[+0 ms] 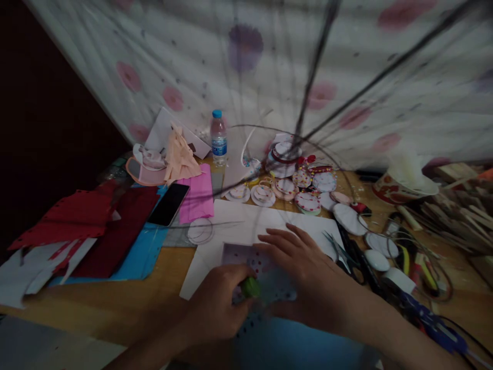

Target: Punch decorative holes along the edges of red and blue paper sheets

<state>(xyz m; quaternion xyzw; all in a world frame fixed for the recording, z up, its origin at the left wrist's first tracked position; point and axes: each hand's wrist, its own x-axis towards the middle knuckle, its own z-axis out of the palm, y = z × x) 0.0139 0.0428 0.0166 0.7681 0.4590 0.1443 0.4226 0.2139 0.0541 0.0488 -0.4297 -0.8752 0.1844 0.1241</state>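
My left hand is closed around a small bright green object, blurred and too small to name. To its right my right hand is spread, fingers apart and pointing left, with nothing seen in it. Beneath both lies a pale lilac, shallow thing like a box or sheet dotted with small red and dark spots; the hands cover most of it. It rests partly on white paper. A blurred blue surface shows nearest to me.
Coloured felt sheets and a phone lie left. A water bottle stands at the back beside several small decorated paper hats. To the right are scissors, a glue gun, a paper bowl and wood sticks.
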